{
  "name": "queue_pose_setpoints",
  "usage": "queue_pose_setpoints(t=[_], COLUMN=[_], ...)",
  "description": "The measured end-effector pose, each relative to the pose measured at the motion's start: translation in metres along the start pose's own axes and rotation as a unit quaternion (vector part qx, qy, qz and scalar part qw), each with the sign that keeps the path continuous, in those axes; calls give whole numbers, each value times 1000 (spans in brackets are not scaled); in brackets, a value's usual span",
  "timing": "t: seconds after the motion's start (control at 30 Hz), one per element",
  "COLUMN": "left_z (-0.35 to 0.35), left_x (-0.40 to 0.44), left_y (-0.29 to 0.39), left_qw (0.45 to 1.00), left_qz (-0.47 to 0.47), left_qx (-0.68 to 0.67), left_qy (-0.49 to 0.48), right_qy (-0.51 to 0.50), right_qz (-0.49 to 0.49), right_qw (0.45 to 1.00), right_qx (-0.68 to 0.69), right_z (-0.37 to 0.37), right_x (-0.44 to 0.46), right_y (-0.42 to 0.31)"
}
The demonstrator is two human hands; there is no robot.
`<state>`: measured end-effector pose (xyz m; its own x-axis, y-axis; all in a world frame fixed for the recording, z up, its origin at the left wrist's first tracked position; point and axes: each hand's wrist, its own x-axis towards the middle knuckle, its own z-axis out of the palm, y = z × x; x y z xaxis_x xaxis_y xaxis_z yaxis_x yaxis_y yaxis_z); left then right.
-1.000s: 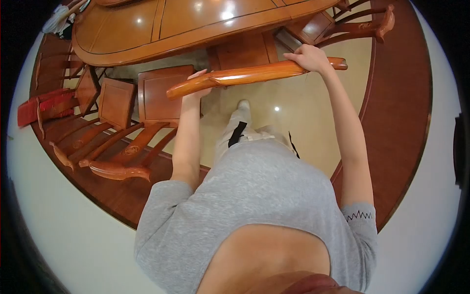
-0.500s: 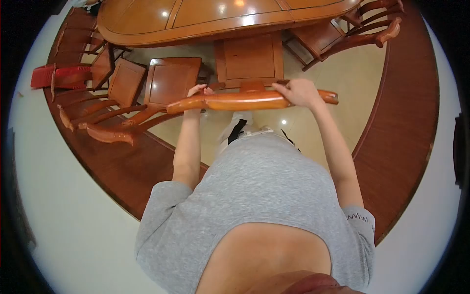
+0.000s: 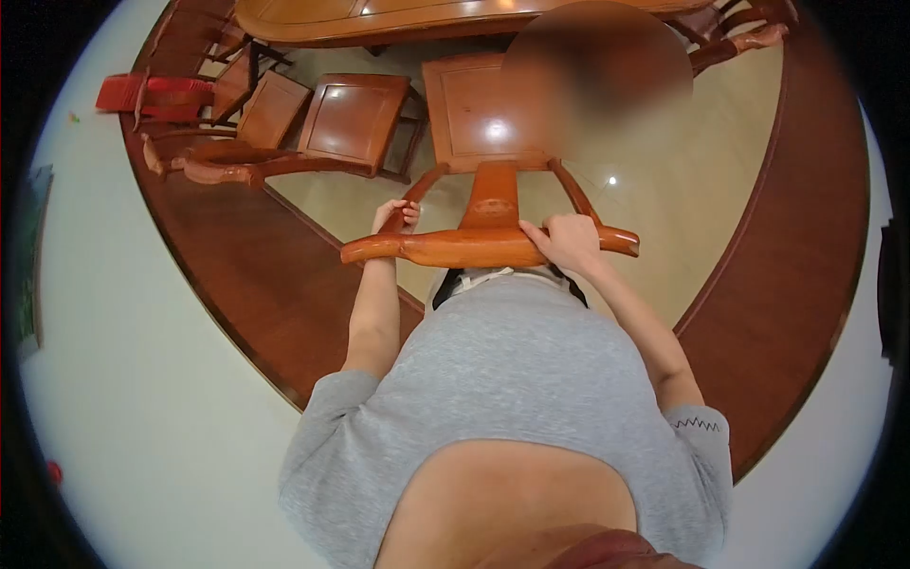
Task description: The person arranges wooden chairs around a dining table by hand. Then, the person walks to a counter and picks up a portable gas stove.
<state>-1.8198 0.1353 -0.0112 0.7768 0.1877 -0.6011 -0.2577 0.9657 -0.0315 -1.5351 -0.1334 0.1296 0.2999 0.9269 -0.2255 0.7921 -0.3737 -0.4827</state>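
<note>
Both hands (image 3: 391, 218) (image 3: 569, 243) hold the chair backrest (image 3: 464, 249) with curled fingers (image 3: 410, 215).

One head-worn view (wide, round-edged), forward and down, close above the grey shirt (image 3: 512, 370)

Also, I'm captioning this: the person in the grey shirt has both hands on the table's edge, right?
The place is wrong: the head view shows the left hand and right hand on a wooden chair's backrest. The grey shirt is correct.

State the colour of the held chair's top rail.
Glossy orange-brown; the top rail shows best in the head view, the only one.
</note>
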Motion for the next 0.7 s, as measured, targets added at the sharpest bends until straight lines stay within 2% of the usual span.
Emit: queue_pose_setpoints(t=[0.1,0.23,0.47,0.6,0.67,0.7], left_z=[-6,-12,-27,-51,-55,-54], left_x=[-11,-18,-21,-24,-27,-26], left_y=[-1,-1,-6,-7,4,11], left_qw=[999,997,995,995,978,978], left_qz=[-45,-57,-62,-33,-160,-160], left_qx=[-29,-51,-55,-73,-79,-77], left_qy=[-5,-18,-57,-67,-110,-110], right_qy=[9,-12,-28,-24,-19,-17], right_qz=[-4,-2,3,-15,-11,-12], right_qw=[1000,1000,1000,999,1000,1000], right_qx=[12,-4,-8,-41,-18,-16], right_z=[0,-1,4,7,7,4], right_x=[-3,-6,-7,-10,-10,-10], right_y=[-6,-12,-15,-19,-23,-27])
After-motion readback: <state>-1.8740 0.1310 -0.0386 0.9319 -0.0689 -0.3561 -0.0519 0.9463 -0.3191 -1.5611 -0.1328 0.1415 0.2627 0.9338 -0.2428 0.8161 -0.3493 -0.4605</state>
